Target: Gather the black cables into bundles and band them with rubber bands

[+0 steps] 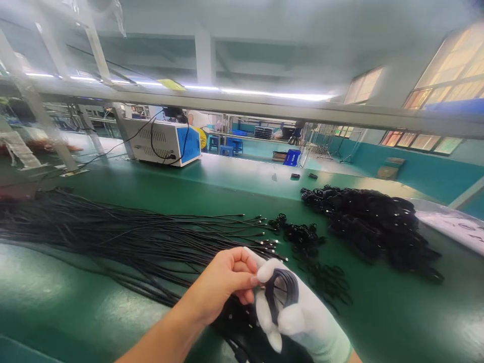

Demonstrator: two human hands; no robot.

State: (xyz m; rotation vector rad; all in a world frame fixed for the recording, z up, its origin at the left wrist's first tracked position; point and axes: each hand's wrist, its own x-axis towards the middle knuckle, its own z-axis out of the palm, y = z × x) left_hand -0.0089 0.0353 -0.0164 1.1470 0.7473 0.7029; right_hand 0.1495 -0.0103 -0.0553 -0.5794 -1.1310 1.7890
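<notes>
Over the near side of the desk (212,199), you hold the coil (292,288) up between both hands, its opening turned toward you. To do this well, keep the loops stacked evenly and grip them just firmly enough that they neither spread nor kink; work at the left edge with small finger moves, and let the gloved side do the steadying. Keep the coil clear of the loose cables (151,237) lying to the left, since a stray end could snag. Your right hand (287,307), in a white glove, wraps the coil, its fingers and thumb pressed around the loops, the forearm coming from the lower right. Your bare left hand (232,277) reaches from the lower left, fingers curled, thumb and forefinger pinching at the coil's left edge; whether they have a cable end or something else there is too small to tell.
</notes>
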